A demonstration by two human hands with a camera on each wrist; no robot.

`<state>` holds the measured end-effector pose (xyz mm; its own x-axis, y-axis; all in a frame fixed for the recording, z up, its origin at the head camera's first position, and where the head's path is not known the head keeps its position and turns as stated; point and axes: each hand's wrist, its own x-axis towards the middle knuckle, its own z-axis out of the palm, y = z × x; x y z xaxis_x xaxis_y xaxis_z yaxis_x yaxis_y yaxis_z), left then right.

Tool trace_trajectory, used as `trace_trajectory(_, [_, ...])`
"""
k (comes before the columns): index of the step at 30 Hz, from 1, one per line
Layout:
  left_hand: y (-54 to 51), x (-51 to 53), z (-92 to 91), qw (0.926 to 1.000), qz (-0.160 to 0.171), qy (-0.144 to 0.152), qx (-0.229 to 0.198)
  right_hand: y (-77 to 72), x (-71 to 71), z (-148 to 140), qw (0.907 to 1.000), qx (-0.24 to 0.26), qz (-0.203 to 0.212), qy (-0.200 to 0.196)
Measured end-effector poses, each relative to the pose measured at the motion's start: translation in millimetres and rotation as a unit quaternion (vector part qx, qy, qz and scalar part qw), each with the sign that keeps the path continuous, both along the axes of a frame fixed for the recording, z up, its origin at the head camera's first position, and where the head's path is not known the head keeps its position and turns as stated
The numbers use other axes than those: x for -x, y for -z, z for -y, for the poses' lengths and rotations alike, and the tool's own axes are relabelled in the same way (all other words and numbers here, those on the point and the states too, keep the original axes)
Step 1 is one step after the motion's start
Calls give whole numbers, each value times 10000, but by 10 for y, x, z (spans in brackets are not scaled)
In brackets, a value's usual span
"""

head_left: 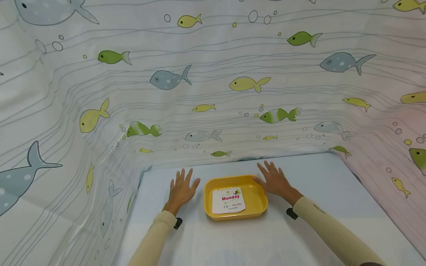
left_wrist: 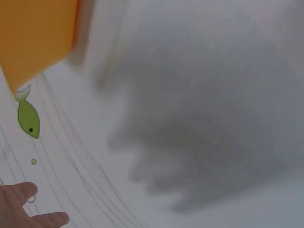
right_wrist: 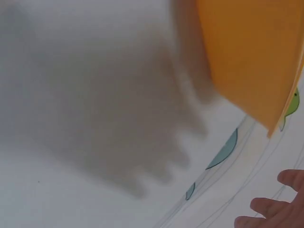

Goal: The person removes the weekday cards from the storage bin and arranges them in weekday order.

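Observation:
A yellow tray [head_left: 254, 212] holds a white card [head_left: 229, 201] printed "Monday", lying toward its left side. My left hand [head_left: 181, 190] is left of the tray with fingers spread and holds nothing. On the other side, my right hand [head_left: 275, 181] has its fingers spread near the tray's upper right corner; whether the thumb touches the rim I cannot tell. In the left wrist view, the tray [left_wrist: 35, 38] fills the top left and fingers of the left hand [left_wrist: 23, 206] show below. The right wrist view has the tray [right_wrist: 251, 57] at the top and the right hand's fingers [right_wrist: 280, 204] at bottom right.
The table [head_left: 166, 236] has a pale cover. A fish-patterned curtain [head_left: 206, 122] rises behind the table and along both sides. Dark bands with small black pieces sit at both wrists, over beige sleeves [head_left: 332, 225]. Hand shadows fall on the pale surface [left_wrist: 190, 156].

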<state>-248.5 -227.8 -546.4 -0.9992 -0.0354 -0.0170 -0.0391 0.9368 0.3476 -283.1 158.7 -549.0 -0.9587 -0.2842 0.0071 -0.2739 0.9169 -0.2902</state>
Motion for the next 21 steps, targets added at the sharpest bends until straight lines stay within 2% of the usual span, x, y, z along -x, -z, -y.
trace_trajectory(4, [15,-56,25,9999,115,-75,-41,-24,-19,133,9992,-65,-203,-325])
trace_trajectory(9, [30,-140,-11,9999,58,-95,-126,-63,-71,291,9961,127,-467,-734])
trace_trajectory(12, [40,-179,-91,9999,9,38,-143,-65,-100,337,9947,245,-521,-846])
trace_trajectory(16, [51,-211,-214,9988,-44,382,-308,-45,-139,349,9948,294,-518,-828])
trace_trajectory(21, [72,-230,-259,9969,-17,591,-519,-44,-204,398,9930,728,-344,-862])
